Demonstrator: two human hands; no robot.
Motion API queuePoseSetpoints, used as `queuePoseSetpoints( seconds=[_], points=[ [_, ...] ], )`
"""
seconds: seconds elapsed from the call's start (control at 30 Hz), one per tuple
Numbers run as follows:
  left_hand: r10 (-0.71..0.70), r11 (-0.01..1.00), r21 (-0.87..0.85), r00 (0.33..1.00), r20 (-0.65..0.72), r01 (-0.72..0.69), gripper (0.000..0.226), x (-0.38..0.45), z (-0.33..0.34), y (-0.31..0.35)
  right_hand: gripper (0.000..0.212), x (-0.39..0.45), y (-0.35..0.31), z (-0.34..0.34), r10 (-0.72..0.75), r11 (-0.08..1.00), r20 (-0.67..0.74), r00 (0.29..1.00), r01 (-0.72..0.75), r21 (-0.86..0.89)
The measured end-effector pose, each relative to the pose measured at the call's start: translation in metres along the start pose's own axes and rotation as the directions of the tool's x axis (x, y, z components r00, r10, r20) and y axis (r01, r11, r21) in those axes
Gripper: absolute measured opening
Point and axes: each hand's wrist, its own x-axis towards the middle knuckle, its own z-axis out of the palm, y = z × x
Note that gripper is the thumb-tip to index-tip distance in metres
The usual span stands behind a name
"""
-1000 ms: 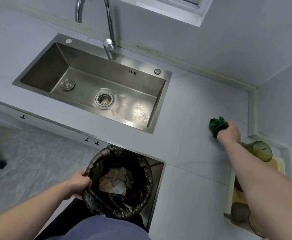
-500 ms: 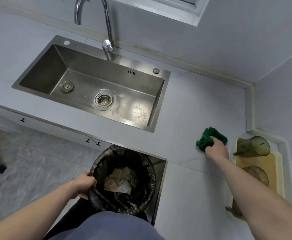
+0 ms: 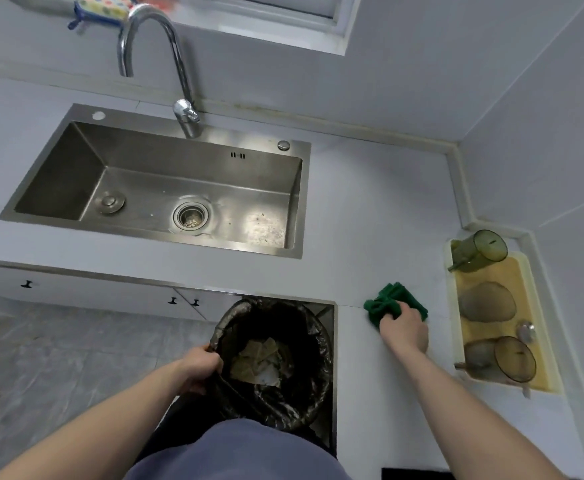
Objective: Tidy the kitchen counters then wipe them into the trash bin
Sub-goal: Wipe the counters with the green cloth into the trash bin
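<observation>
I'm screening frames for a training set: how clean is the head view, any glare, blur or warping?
Head view: wide-angle warp bends the counter edges; glare patch on the sink floor; the faucet and top strip look motion-smeared; the green cloth and both hands stay fairly sharp.

This is a home kitchen. A steel sink [image 3: 166, 188] with a drain strainer [image 3: 191, 215] is set into a pale grey counter [image 3: 363, 216], and a curved chrome tap [image 3: 166, 64] stands at its far edge. Cabinet fronts with small dark knobs [image 3: 27, 284] sit below the counter on the left. A bin [image 3: 276, 362] lined with a black bag stands near the counter's edge. On the right, a tray [image 3: 540, 341] holds upturned drinking glasses [image 3: 481, 251]. Pale tiles cover the walls and a window sill [image 3: 259, 32] runs above the tap.
</observation>
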Motion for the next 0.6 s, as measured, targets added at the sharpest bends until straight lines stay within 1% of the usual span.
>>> queuePoseSetpoints(
  seconds=[0.1, 0.2, 0.27, 0.33, 0.37, 0.4, 0.43, 0.5, 0.53, 0.6],
  points=[
    [0.021, 1.0, 0.016, 1.0, 0.02, -0.021, 0.034, 0.0, 0.003, 0.003, 0.039, -0.031, -0.01, 0.016, -0.027, 1.0, 0.005, 1.0, 0.027, 0.001],
    [0.022, 0.999, 0.028, 1.0, 0.02, -0.023, 0.032, 0.003, 0.002, 0.004, 0.03, -0.065, -0.028, 0.031, -0.076, 0.994, 0.063, 0.995, 0.07, 0.081],
    [0.023, 0.999, 0.046, 0.999, 0.034, -0.025, 0.03, 0.006, 0.001, 0.005, 0.023, -0.09, -0.042, 0.041, -0.135, 0.978, 0.157, 0.978, 0.105, 0.183],
    [0.018, 0.998, 0.053, 0.999, 0.043, -0.02, 0.03, 0.009, -0.001, 0.005, 0.02, -0.112, -0.055, 0.051, -0.203, 0.942, 0.268, 0.942, 0.113, 0.317],
    [0.015, 0.998, 0.056, 0.999, 0.049, -0.018, 0.032, 0.012, -0.001, 0.004, 0.018, -0.122, -0.059, 0.055, -0.224, 0.923, 0.3, 0.927, 0.103, 0.371],
    [0.014, 0.998, 0.062, 0.998, 0.055, -0.017, 0.034, 0.015, -0.002, 0.003, 0.017, -0.129, -0.06, 0.058, -0.236, 0.905, 0.302, 0.924, 0.095, 0.415],
    [0.015, 0.998, 0.067, 0.998, 0.06, -0.019, 0.036, 0.016, -0.003, 0.004, 0.016, -0.134, -0.06, 0.057, -0.241, 0.887, 0.279, 0.929, 0.094, 0.453],
    [0.023, 0.996, 0.08, 0.998, 0.065, -0.028, 0.037, 0.017, -0.004, 0.003, 0.011, -0.138, -0.055, 0.047, -0.229, 0.847, 0.189, 0.955, 0.099, 0.522],
    [0.028, 0.996, 0.082, 0.998, 0.064, -0.033, 0.037, 0.015, -0.004, 0.004, 0.009, -0.137, -0.052, 0.036, -0.21, 0.826, 0.127, 0.969, 0.107, 0.553],
    [0.038, 0.994, 0.102, 0.997, 0.068, -0.045, 0.032, 0.011, -0.005, 0.004, 0.014, -0.132, -0.037, 0.01, -0.14, 0.785, 0.006, 0.99, 0.108, 0.61]
  ],
)
